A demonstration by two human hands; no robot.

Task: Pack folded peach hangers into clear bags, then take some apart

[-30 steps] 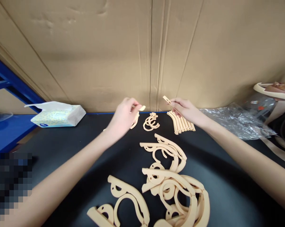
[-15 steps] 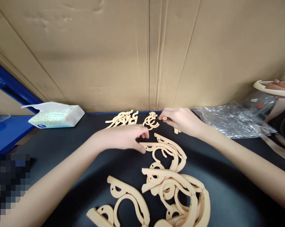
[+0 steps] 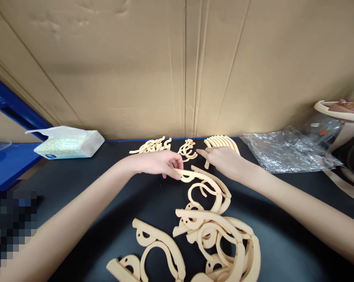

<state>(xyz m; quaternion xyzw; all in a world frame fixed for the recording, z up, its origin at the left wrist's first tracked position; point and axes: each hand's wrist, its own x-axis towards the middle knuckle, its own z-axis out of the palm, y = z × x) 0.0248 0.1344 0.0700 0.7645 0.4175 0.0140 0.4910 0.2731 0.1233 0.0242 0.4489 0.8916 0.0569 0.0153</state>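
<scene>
My left hand [image 3: 162,163] pinches the end of a beige plastic piece [image 3: 213,182], which looks like a folding hanger with a curved arm and a hook. Another folded hanger [image 3: 226,192] lies right behind it. My right hand [image 3: 224,158] is at the back right, over a row of slim curved beige arms [image 3: 224,140]. Its index finger stretches out to the left, and I see nothing gripped in it. The rounded end of one beige part [image 3: 206,164] shows below its fingers. Between my hands, farther back, lies a small pile of beige hooks [image 3: 189,150].
A heap of folded hangers [image 3: 238,235] and a separate pair [image 3: 165,243] lie near me on the black table [image 3: 106,188]. Beige parts [image 3: 153,145] are piled behind my left hand. A tissue pack [image 3: 71,143] stands left; clear plastic wrap [image 3: 288,152] lies right. Cardboard [image 3: 120,78] rises behind.
My left hand has closed on the hanger's end, which is slightly raised. The small beige part in my right hand is no longer seen there. My right hand has lowered, uncovering the row of arms.
</scene>
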